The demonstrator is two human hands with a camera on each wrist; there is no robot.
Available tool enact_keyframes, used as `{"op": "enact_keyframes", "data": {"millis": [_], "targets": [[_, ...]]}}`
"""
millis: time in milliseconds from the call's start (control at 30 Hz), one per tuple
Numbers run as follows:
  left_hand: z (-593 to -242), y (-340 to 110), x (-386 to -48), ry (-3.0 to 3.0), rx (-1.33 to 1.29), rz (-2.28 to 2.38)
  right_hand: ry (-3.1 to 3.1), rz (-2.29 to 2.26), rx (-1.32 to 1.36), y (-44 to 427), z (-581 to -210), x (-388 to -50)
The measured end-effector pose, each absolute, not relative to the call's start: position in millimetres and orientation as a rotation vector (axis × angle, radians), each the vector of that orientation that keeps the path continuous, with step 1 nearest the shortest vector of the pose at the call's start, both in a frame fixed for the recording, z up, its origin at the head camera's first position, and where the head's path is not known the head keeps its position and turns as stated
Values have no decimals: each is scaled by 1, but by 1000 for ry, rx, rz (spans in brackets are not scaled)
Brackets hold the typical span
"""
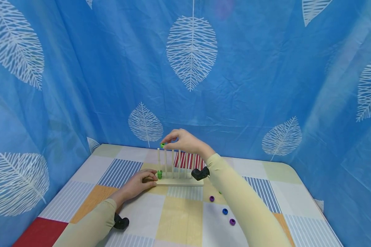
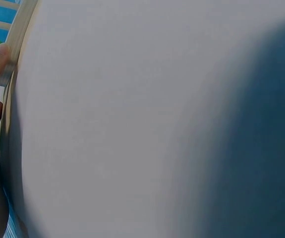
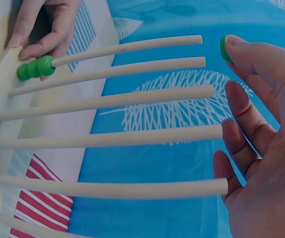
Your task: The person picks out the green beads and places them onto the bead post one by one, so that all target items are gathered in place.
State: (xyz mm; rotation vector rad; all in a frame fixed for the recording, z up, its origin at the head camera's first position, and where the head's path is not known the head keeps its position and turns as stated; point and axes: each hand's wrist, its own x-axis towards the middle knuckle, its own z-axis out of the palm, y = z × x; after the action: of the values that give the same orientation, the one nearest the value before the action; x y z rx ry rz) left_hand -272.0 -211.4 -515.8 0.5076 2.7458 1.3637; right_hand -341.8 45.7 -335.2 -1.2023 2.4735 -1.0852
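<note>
A wooden peg rack [image 1: 179, 183] with several upright pegs stands on the table. Three green beads [image 3: 35, 68] are stacked at the bottom of its leftmost peg. My right hand [image 1: 185, 141] pinches another green bead [image 1: 162, 145] between thumb and finger, just above the tops of the pegs at the left end. In the right wrist view that bead [image 3: 225, 48] is apart from the peg tip, and the other fingers are spread below it. My left hand [image 1: 139, 184] holds the left end of the rack's base, thumb at the front edge.
Right of the rack lie loose beads: a purple bead [image 1: 211, 198], a blue bead [image 1: 225, 211] and another purple bead [image 1: 232, 222]. A green one is partly hidden by my right sleeve. A patchwork cloth [image 1: 182, 219] covers the table; a blue leaf-print curtain [image 1: 244, 113] surrounds it.
</note>
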Motion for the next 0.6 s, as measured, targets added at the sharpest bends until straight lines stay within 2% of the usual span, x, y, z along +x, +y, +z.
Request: {"op": "enact_keyframes", "data": {"millis": [600], "targets": [[-514,-210,-271,2746,520,1364,2431,-1065,-1195,31,-339,-346]]}}
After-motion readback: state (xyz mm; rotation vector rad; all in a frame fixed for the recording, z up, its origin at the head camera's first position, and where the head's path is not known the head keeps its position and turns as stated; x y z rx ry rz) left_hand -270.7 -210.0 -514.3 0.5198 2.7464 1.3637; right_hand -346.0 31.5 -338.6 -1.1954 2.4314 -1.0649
